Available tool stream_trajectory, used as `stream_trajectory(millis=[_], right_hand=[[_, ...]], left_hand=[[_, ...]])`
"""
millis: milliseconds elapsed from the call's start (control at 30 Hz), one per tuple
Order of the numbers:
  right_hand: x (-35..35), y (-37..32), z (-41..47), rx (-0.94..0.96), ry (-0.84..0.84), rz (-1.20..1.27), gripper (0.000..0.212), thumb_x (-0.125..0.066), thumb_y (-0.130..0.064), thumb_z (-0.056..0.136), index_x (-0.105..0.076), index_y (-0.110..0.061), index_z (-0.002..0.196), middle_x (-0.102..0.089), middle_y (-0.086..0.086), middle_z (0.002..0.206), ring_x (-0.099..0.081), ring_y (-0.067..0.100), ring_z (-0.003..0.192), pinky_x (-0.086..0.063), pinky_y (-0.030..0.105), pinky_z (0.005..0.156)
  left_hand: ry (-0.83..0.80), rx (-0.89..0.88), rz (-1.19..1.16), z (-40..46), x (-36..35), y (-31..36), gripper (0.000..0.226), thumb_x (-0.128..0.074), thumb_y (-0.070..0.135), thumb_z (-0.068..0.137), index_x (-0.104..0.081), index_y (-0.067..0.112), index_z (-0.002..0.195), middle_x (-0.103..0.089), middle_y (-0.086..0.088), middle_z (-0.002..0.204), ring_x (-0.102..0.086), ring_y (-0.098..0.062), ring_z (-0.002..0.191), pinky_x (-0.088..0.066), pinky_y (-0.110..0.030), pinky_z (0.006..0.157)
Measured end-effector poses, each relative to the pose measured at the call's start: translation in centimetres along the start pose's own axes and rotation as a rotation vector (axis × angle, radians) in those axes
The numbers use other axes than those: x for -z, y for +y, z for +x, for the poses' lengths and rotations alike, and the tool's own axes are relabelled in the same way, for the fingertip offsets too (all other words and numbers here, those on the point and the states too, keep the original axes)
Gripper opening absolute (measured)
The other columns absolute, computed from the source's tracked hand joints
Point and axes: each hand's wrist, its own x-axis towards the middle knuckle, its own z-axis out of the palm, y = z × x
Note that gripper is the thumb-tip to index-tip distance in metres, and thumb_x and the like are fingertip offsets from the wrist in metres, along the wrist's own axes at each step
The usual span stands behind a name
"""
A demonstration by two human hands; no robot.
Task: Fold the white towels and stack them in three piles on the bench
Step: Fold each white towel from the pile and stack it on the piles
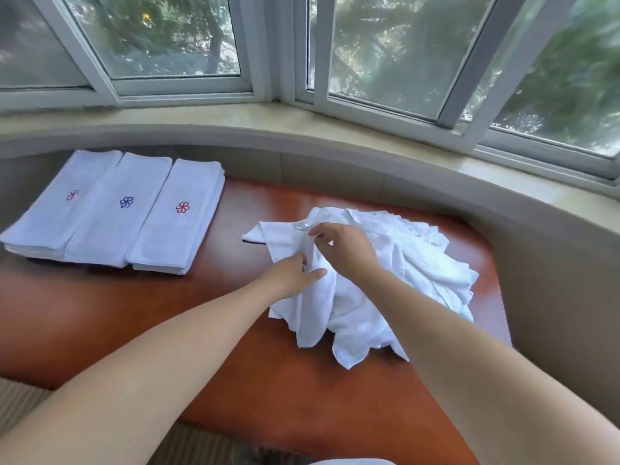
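Step in hand, I'd say: pulling one towel out of the unfolded heap point(385, 280) at centre-right of the red-brown tabletop point(167, 313). Left hand point(295, 275) pinches a fold low on the heap w/ curled fingers; right hand point(345, 246), above it, fingers curled on a raised edge. Three folded piles point(114, 209) sit side by side, touching, at upper left. Next prob. needs lifting the towel free & finding its corners before folding.

The right hand point(345, 246) hides its fingertips in the crumpled towels point(385, 283).
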Motion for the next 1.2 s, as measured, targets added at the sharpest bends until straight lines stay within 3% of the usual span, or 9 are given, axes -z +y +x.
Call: stream_trajectory(millis=[133, 300, 433, 633, 800, 933, 1033, 1133, 1200], right_hand=[[2.7, -4.0, 0.5, 0.019, 0.164, 0.059, 0.024, -0.055, -0.024, 0.095, -0.074, -0.034, 0.106, -0.074, -0.016, 0.098, -0.068, 0.008, 0.09, -0.054, 0.031, 0.074], [7.1, -6.8, -0.5, -0.077, 0.412, 0.187, 0.022, -0.059, -0.025, 0.092, -0.074, -0.034, 0.105, -0.074, -0.014, 0.093, -0.068, 0.009, 0.089, -0.055, 0.033, 0.081], [9.2, -7.4, -2.1, -0.148, 0.499, 0.26, 0.023, -0.06, -0.023, 0.091, -0.075, -0.034, 0.103, -0.074, -0.014, 0.091, -0.068, 0.008, 0.09, -0.052, 0.028, 0.079], [12.3, -5.8, -4.4, -0.203, 0.591, 0.314, 0.018, -0.06, -0.028, 0.093, -0.073, -0.035, 0.105, -0.065, -0.02, 0.08, -0.06, 0.002, 0.08, -0.039, 0.013, 0.065], [14.9, -5.8, -4.2, -0.151, 0.617, 0.379, 0.011, -0.058, -0.032, 0.096, -0.065, -0.04, 0.098, -0.065, -0.024, 0.08, -0.062, -0.005, 0.079, -0.043, 0.016, 0.067], [17.0, -5.1, -3.9, -0.133, 0.594, 0.335, 0.017, -0.058, -0.027, 0.095, -0.07, -0.032, 0.106, -0.067, -0.018, 0.083, -0.066, 0.01, 0.088, -0.045, 0.026, 0.071], [17.6, -5.1, -3.6, -0.104, 0.66, 0.409, 0.016, -0.058, -0.026, 0.095, -0.07, -0.032, 0.103, -0.072, -0.012, 0.092, -0.067, 0.011, 0.091, -0.049, 0.028, 0.075], [17.9, -5.2, -3.6, -0.107, 0.578, 0.413, 0.016, -0.057, -0.026, 0.095, -0.069, -0.035, 0.1, -0.066, -0.02, 0.085, -0.063, 0.007, 0.088, -0.041, 0.018, 0.066], [18.3, -4.7, -3.7, -0.095, 0.565, 0.417, 0.016, -0.058, -0.027, 0.094, -0.069, -0.037, 0.1, -0.063, -0.024, 0.081, -0.06, 0.005, 0.084, -0.037, 0.012, 0.062]], left_hand=[[0.15, -0.057, -0.047, -1.7, 4.3, 0.3, 0.03, -0.035, 0.055, 0.102, -0.05, 0.029, 0.1, -0.059, 0.009, 0.079, -0.053, -0.008, 0.069, -0.033, -0.03, 0.054], [0.28, -0.165, -0.226, -4.1, 9.9, 2.9, 0.03, -0.039, 0.05, 0.1, -0.062, 0.031, 0.096, -0.07, -0.002, 0.11, -0.062, -0.026, 0.097, -0.043, -0.035, 0.074], [0.208, -0.226, -0.338, -5.5, 11.4, 6.3, 0.047, -0.034, 0.045, 0.104, -0.063, 0.02, 0.13, -0.067, -0.009, 0.127, -0.063, -0.033, 0.112, -0.052, -0.037, 0.09], [0.418, -0.371, -0.104, -7.5, 14.7, 10.0, 0.031, -0.035, 0.033, 0.104, -0.058, 0.019, 0.089, -0.069, -0.009, 0.105, -0.063, -0.032, 0.098, -0.045, -0.038, 0.074], [0.565, -0.395, -0.004, -9.3, 17.1, 12.8, 0.031, -0.037, 0.029, 0.105, -0.056, 0.013, 0.086, -0.066, -0.017, 0.102, -0.058, -0.033, 0.092, -0.035, -0.038, 0.066], [0.389, -0.452, 0.184, -11.1, 18.3, 13.9, 0.033, -0.04, 0.032, 0.106, -0.069, 0.021, 0.096, -0.067, -0.001, 0.094, -0.062, -0.026, 0.095, -0.038, -0.033, 0.068], [0.492, -0.465, 0.068, -11.8, 18.0, 14.1, 0.034, -0.041, 0.032, 0.107, -0.065, 0.025, 0.084, -0.063, 0.002, 0.084, -0.06, -0.026, 0.091, -0.041, -0.032, 0.066], [0.409, -0.381, 0.15, -11.9, 16.6, 14.7, 0.032, -0.04, 0.03, 0.106, -0.061, 0.018, 0.085, -0.061, -0.001, 0.087, -0.057, -0.025, 0.087, -0.035, -0.032, 0.062], [0.482, -0.363, 0.073, -12.0, 16.5, 14.7, 0.035, -0.041, 0.026, 0.106, -0.055, 0.016, 0.075, -0.057, -0.002, 0.08, -0.056, -0.028, 0.086, -0.03, -0.035, 0.061]])
